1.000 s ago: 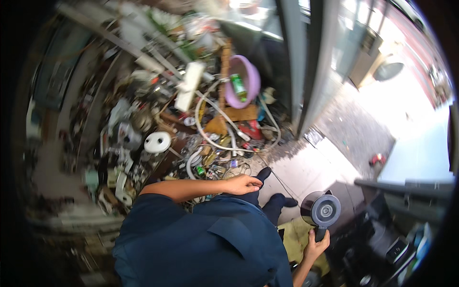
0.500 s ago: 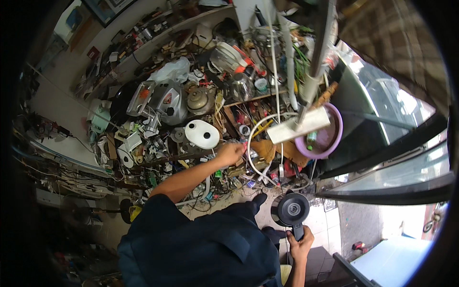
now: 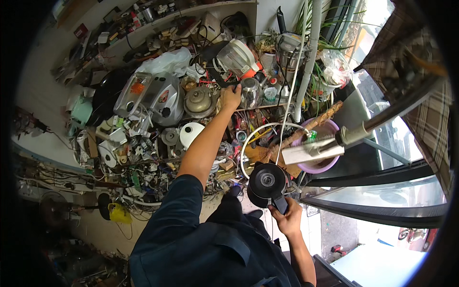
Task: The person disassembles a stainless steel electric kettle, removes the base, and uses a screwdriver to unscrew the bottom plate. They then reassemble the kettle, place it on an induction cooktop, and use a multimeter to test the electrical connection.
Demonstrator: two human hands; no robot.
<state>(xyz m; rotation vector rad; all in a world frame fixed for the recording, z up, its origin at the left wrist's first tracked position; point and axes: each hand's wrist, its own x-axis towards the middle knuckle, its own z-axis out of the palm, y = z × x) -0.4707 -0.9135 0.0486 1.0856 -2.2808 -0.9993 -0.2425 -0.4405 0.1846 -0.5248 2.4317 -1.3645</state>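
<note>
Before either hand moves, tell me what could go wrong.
The left hand, stretched over packed clutter, might knock the shiny jug close beside it. The right hand holds the dark kettle by its handle; swung, the kettle could catch the white cord that appears near it.

A grey appliance (image 3: 165, 98) is seen with a translucent bag (image 3: 172, 62) behind it, and a mint-green object (image 3: 82, 111) is placed farther left. A purple basin (image 3: 316, 169) is partly hidden by a white bar (image 3: 311, 152), with a green object (image 3: 311, 136) seen inside. A yellow bag (image 3: 119, 213) is seen toward the lower left, and a red-and-black tool (image 3: 339, 249) is seen on the ground at the lower right
</note>
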